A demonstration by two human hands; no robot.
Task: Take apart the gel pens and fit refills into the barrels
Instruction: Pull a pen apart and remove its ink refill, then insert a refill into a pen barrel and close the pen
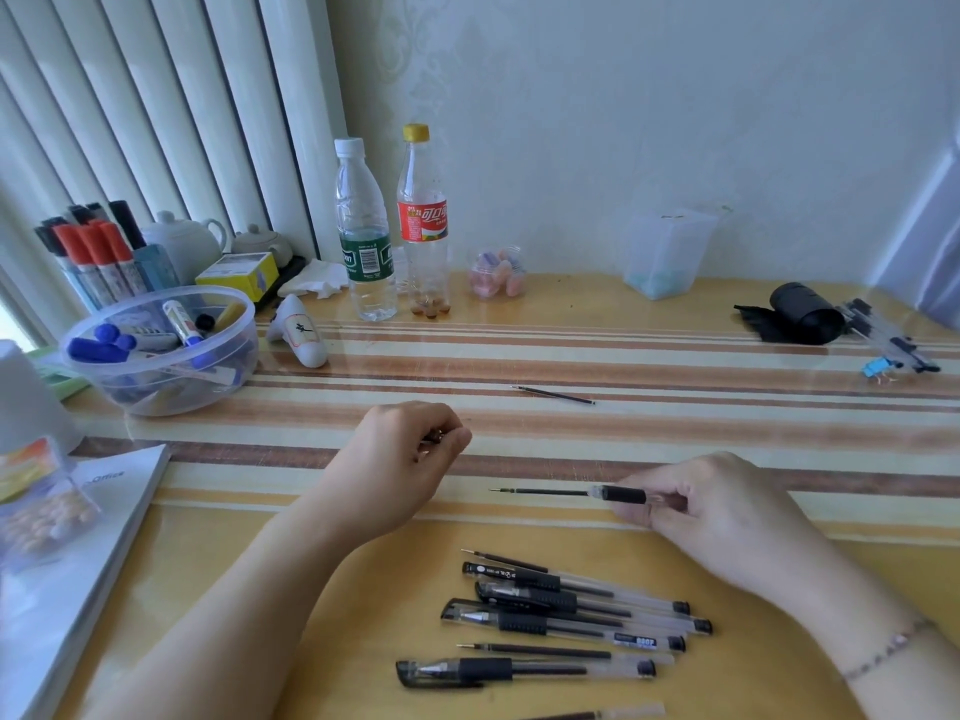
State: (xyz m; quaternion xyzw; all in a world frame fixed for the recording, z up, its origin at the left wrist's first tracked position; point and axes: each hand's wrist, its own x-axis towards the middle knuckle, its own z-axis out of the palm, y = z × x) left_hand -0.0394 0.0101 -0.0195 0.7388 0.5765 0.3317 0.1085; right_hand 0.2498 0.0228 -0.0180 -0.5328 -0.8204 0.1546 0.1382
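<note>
Striped yellow desk (675,304) w/ clutter along top. Right hand (727,511), mid-right of frame: I see fingers pinching barrel (628,495), refill (540,492) sticking out left. Left hand (400,459), center, curled closed around sth small. Gel pens (566,615) piled bottom center; loose refill (553,395) above center.

Both forearms come in bare from the near edge, angling toward each other. The left hand (402,459) sits at about ten o'clock from the right one, curled into a loose fist with the knuckles up, thumb and fingertips pinched together at its two o'clock side. The right hand (711,504) lies lower and further out, palm turned down, its fingers (636,511) closed in a pinch pointing toward nine o'clock. A thin bracelet (891,644) circles the right wrist.
</note>
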